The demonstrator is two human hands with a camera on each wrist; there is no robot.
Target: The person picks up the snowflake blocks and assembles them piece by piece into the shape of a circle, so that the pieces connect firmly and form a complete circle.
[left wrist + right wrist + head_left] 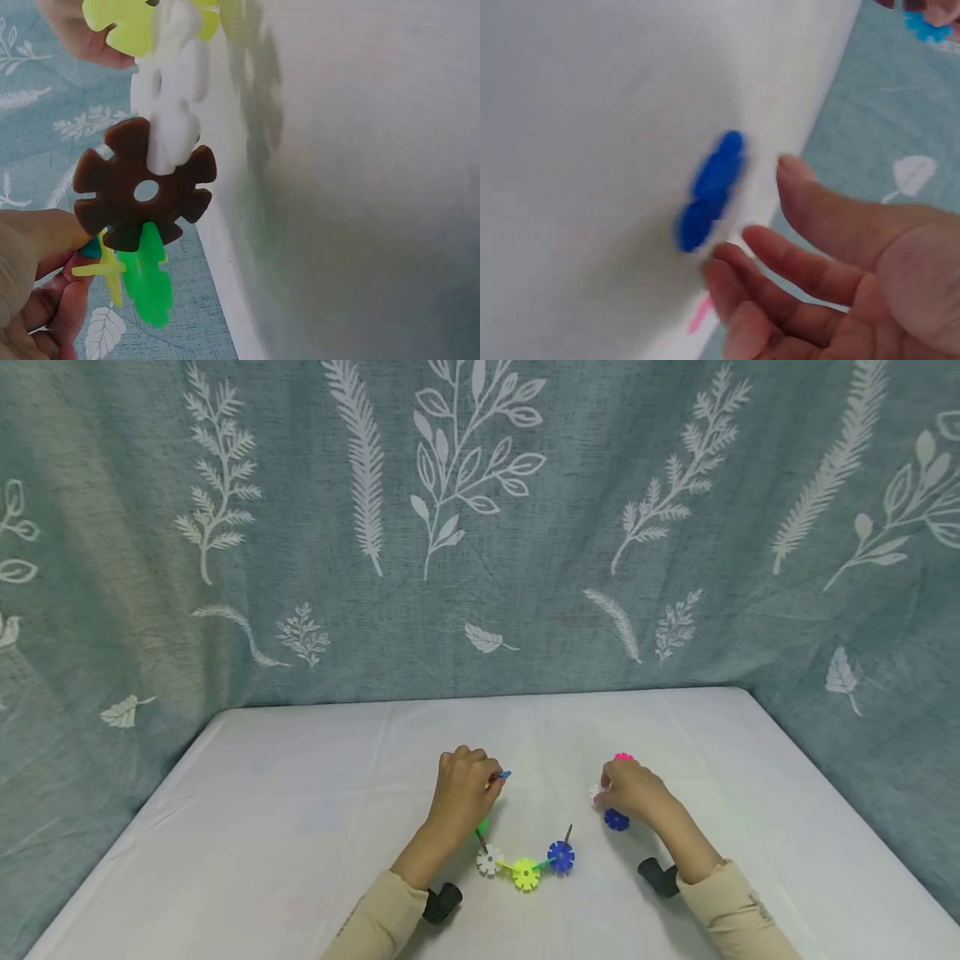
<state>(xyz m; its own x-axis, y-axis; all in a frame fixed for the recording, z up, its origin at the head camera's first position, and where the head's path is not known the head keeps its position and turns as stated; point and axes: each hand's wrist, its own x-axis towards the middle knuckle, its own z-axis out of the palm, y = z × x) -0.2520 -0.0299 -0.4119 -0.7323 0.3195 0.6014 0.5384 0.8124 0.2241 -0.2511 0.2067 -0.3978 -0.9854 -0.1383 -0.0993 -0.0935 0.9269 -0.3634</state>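
My left hand (467, 785) pinches a blue notched disc (504, 774) at one end of a curved chain of interlocked discs. Along the chain come a green disc (146, 285), a brown disc (105, 184), a white disc (490, 860), a yellow disc (526, 875) and a dark blue disc (561, 857). Part of the chain is lifted off the cloth. My right hand (636, 789) is over loose discs, thumb and fingers apart in the right wrist view. Near its fingertips are a white disc (596, 792), another dark blue disc (617, 819) and a mostly covered pink disc (623, 757).
A white cloth (300, 827) covers the table. Behind it hangs a grey-green curtain (480, 635) with white leaf prints. Black wrist devices (442, 903) show beneath the forearms, close to the table.
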